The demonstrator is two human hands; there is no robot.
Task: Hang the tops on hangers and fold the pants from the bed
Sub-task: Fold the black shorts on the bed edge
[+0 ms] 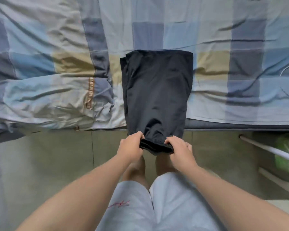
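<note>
Fingers (137,135) pinching smooth dark pants (157,89), rumpled bedsheet (223,47)

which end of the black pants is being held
The near end, bunched past the bed edge, gripped by the left hand and right hand; the far end lies flat.

Smooth, faintly sheened black cloth pants (157,90), matt rumpled checked cotton bedsheet (223,39), dull tiled floor (57,155)

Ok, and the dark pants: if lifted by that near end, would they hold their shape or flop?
Probably floppy: the dark pants bunch into folds where the left hand and right hand grip the near end. They look thin and smooth, so likely light, and they may slide easily across the bed sheet when pulled.
</note>
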